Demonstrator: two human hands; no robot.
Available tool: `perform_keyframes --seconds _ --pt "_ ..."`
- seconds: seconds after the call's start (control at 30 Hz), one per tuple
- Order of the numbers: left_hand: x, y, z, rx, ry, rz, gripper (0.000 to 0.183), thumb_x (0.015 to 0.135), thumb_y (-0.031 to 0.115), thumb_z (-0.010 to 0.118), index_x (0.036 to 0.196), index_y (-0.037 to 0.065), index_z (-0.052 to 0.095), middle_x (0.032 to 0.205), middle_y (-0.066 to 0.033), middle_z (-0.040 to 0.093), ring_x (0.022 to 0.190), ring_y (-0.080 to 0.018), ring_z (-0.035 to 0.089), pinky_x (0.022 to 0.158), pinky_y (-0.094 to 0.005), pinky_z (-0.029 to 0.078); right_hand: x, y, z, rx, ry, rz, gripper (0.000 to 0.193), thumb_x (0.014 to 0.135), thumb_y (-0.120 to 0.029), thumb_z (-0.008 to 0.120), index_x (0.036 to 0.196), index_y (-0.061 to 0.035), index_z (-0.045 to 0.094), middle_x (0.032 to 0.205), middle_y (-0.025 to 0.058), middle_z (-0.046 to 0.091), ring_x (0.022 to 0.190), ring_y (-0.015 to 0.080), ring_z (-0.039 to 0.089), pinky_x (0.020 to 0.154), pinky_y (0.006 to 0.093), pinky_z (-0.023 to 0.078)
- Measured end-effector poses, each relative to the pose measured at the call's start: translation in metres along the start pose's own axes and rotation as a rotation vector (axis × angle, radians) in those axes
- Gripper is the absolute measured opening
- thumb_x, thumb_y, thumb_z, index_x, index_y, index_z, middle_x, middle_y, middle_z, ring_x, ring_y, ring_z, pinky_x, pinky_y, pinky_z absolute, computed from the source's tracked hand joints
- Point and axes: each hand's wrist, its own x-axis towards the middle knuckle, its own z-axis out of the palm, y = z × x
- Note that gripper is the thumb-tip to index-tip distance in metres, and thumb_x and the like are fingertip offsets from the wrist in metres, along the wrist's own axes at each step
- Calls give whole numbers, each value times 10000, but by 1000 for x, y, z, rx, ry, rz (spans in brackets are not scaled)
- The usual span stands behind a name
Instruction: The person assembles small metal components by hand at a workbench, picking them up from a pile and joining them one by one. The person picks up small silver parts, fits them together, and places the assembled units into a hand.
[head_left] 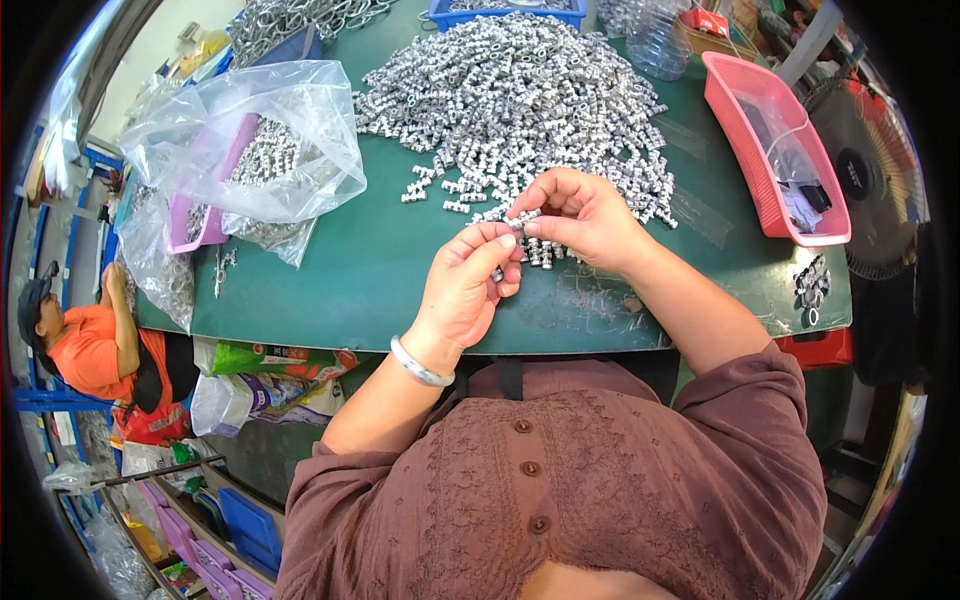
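Observation:
Close together above the near edge of a large pile of small silvery metal fittings [520, 100], my two hands meet. My right hand [585, 222] pinches a small ribbed metal fitting [522, 220] between thumb and fingers. The thumb and forefinger of my left hand [468, 278] close on the fitting's near end. Its other fingers are curled, and a small dark metal piece [497, 273] shows between them. Several loose fittings [545, 252] lie on the table just under my hands. My fingers cover much of what they hold.
The green table [420, 300] bears a pink basket [840, 225] at right and a clear plastic bag [340, 170] over a purple tray [240, 150] at left. Dark rings [812, 288] lie near the right edge. A fan [865, 180] stands beyond; a person in orange [90, 355] sits at left.

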Motion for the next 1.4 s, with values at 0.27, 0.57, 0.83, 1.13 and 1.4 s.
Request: perform_keyframes --seconds 0.27,0.57,0.83,1.13,1.4 --pt "3 -3 2 26 -10 72 111 862 177 560 840 71 537 746 -16 553 605 -82 489 517 -202 375 -5 2 8 -108 55 -164 286 773 61 567 1048 22 496 945 73 583 912 129 571 800 258 451" --pt "4 -5 -8 -112 -152 22 127 885 155 507 936 45 544 791 -34 544 627 -96 478 535 -204 370 -5 -2 4 -322 66 -252 297 769 56 570 1055 -18 529 902 68 608 889 124 582 806 258 452" --pt "3 -4 -10 -130 -196 11 135 886 157 504 913 32 546 815 -48 534 650 -100 465 544 -199 368 5 2 -21 -1103 265 -490 168 719 -4 580 881 -45 599 842 89 587 806 285 520 731 367 417" --pt "5 -3 -15 -192 -99 23 135 849 108 485 961 37 512 928 -123 573 838 -224 577 671 -277 485 4 -2 -19 -1371 159 -278 199 712 -120 633 904 -76 612 940 69 518 927 261 463 814 374 357" --pt "6 -4 -13 -173 -107 10 163 852 127 481 975 25 511 939 -129 581 862 -260 595 713 -301 510 8 0 -10 -1414 168 -288 123 671 -114 648 774 -76 592 926 60 505 937 258 446 801 373 352"
